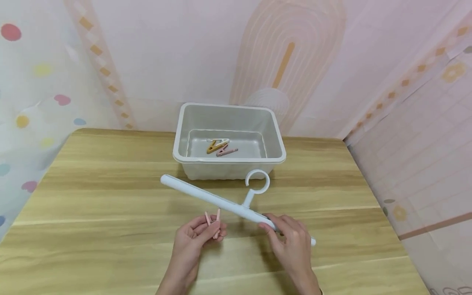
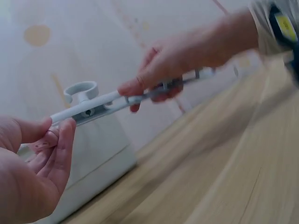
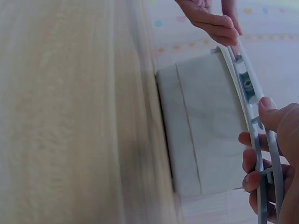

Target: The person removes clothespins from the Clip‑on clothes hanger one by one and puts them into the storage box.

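Note:
A pale blue clothes hanger is held up over the table, tilted, with its round hook pointing away. My right hand grips its right arm, fingers curled round the bar, as the right wrist view also shows. Between thumb and fingers, my left hand pinches a pink clothespin whose two prongs point toward the hanger. The prong tips are close under the bar; whether they touch it I cannot tell. In the left wrist view the clothespin is mostly covered by the fingers.
Behind the hanger stands a grey plastic bin at the table's back, against a patterned wall cloth. Inside lie a yellow clothespin, a pink one and a white one. The wooden table spreads to both sides.

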{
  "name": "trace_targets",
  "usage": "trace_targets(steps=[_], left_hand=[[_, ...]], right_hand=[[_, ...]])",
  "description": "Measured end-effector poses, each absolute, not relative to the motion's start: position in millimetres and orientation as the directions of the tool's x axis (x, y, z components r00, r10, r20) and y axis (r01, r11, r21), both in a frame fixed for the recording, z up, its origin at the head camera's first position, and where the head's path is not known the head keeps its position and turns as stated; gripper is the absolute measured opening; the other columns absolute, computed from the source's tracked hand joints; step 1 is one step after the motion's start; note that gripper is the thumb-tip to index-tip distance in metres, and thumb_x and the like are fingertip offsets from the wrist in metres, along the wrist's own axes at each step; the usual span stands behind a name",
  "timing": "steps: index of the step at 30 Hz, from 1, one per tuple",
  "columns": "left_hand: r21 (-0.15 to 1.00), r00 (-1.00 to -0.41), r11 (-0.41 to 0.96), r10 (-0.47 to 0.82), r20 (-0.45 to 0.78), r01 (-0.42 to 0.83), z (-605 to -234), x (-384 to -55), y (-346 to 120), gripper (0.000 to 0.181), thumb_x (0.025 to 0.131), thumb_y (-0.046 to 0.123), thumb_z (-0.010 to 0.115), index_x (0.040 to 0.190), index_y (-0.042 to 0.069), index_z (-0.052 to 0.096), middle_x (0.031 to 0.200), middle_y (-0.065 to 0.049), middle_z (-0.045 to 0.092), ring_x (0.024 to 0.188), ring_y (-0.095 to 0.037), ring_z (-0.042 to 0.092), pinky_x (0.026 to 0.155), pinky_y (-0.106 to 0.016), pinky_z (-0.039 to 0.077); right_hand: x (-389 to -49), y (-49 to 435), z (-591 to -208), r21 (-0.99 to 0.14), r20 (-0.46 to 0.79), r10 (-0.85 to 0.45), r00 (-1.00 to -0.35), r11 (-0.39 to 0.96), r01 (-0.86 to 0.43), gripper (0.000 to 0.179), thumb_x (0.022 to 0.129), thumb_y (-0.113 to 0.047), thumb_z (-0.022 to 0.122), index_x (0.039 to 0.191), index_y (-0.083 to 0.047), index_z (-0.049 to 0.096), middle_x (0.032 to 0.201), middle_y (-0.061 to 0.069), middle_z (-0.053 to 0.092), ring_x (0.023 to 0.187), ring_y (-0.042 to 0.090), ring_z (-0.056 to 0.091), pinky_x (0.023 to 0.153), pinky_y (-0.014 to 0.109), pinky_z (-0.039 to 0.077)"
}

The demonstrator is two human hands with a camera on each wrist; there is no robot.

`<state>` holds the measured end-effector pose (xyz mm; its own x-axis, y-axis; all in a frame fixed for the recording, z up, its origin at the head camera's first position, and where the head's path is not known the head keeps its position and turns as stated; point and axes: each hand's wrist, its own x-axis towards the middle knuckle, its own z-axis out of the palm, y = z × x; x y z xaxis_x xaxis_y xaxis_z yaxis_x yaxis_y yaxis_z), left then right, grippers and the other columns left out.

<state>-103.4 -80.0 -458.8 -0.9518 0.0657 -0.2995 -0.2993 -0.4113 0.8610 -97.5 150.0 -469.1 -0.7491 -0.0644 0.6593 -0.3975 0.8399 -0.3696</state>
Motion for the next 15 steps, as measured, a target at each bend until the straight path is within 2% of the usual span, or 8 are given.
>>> trace_targets(steps=[6,11,15], left_hand=[[0.802,-0.911,-0.440,0.275,-0.309,-0.404,-464.5,-100.9,-95.4,0.036,0.097,0.007,0.062,0.125,-0.012,0.050,0.093,-0.002,0.076,0.090,-0.012,0.073,0.084,-0.024,0.060],[0.790,-0.831,-0.379,0.483,-0.276,-0.483,-470.4,-108.0,-112.7,0.038,0.101,0.012,0.057,0.129,-0.012,0.047,0.102,-0.002,0.072,0.091,-0.008,0.071,0.090,-0.024,0.058],[0.789,-0.777,-0.350,0.583,-0.237,-0.504,-473.4,-112.4,-126.6,0.030,0.102,0.010,0.056,0.125,-0.007,0.053,0.103,-0.002,0.070,0.092,-0.008,0.070,0.090,-0.023,0.058]], right_hand=[[-95.7,150.5,-469.6,-0.353,0.662,-0.092,-0.744,0.837,-0.418,0.023,0.082,-0.034,0.081,0.100,-0.020,0.080,0.072,-0.010,0.068,0.058,0.005,0.052,0.063,0.021,0.042],[-97.6,157.8,-468.0,-0.342,0.669,-0.105,-0.735,0.835,-0.430,0.031,0.073,-0.028,0.087,0.102,-0.022,0.080,0.078,-0.009,0.072,0.065,0.008,0.061,0.068,0.020,0.041],[-101.2,161.8,-465.3,-0.327,0.672,-0.137,-0.728,0.827,-0.457,0.034,0.069,-0.027,0.088,0.102,-0.023,0.080,0.080,-0.010,0.073,0.070,0.008,0.065,0.072,0.020,0.040]])
